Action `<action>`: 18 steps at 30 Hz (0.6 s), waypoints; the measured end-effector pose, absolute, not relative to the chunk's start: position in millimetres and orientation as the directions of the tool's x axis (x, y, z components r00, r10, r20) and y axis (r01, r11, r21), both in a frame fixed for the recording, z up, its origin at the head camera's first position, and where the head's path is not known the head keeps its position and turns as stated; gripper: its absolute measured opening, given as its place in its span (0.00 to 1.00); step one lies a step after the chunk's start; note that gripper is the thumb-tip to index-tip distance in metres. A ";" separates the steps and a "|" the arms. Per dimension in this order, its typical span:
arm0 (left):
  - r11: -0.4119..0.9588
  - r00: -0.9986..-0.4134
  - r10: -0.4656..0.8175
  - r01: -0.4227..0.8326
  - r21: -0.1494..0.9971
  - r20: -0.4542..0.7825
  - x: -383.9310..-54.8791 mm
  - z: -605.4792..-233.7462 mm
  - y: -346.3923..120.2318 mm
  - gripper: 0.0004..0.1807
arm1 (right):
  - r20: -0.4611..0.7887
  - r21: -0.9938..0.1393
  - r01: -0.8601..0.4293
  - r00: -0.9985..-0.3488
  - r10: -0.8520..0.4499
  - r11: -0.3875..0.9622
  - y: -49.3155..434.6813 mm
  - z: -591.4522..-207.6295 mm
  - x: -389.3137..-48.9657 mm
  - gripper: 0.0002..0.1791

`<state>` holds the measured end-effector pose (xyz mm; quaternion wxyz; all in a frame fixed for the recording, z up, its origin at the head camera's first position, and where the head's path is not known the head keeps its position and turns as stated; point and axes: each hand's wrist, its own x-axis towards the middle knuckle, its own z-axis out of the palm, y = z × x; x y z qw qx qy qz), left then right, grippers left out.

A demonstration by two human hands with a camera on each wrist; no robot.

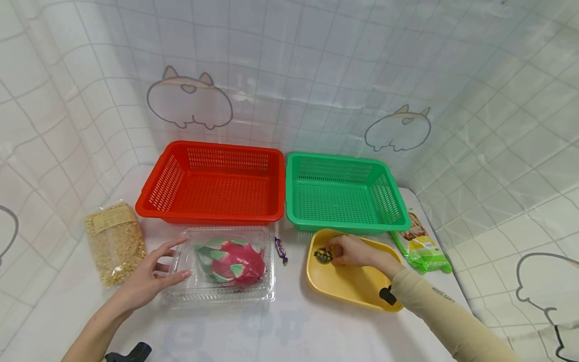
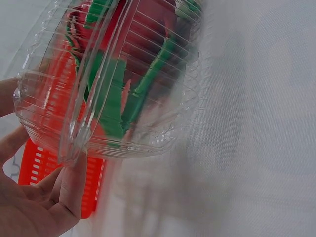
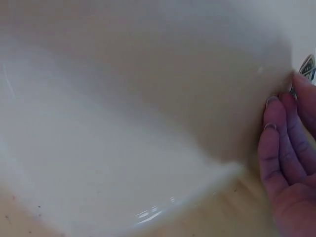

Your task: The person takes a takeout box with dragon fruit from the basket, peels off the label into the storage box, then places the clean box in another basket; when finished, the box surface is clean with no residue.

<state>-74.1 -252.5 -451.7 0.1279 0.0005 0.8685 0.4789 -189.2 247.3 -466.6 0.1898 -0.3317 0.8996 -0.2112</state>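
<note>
"So, what's the right hand (image 1: pixel 350 251) gripping?"
"It pinches a round black-and-gold label (image 1: pixel 322 256), inside the yellow tray (image 1: pixel 353 287) beneath it."
"And the left hand (image 1: pixel 146 277)?"
"Fingers spread at the clear clamshell (image 1: pixel 221 297); the dragon fruit (image 1: pixel 243 264) lies inside, right of that hand."

Narrow passage between clamshell (image 1: pixel 219 295) and yellow tray (image 1: pixel 350 284), candy (image 1: pixel 280 247) in the way.
</note>
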 end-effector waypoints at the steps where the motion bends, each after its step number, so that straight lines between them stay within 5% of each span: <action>1: 0.540 -0.967 0.123 -0.122 0.833 -0.222 -73.9 -451.8 -252.5 0.44 | -0.205 -0.505 -0.524 -0.699 -0.685 0.686 248.4 -466.7 -190.2 0.15; 9: 0.539 -0.963 0.126 -0.135 0.831 -0.239 -75.0 -452.2 -252.8 0.44 | -0.210 -0.554 -0.523 -0.665 -0.717 0.647 256.1 -464.8 -194.5 0.14; 18: 0.542 -0.956 0.126 -0.156 0.825 -0.264 -75.0 -450.8 -253.1 0.45 | -0.230 -0.800 -0.245 -0.718 -0.657 0.548 228.5 -430.1 -180.9 0.13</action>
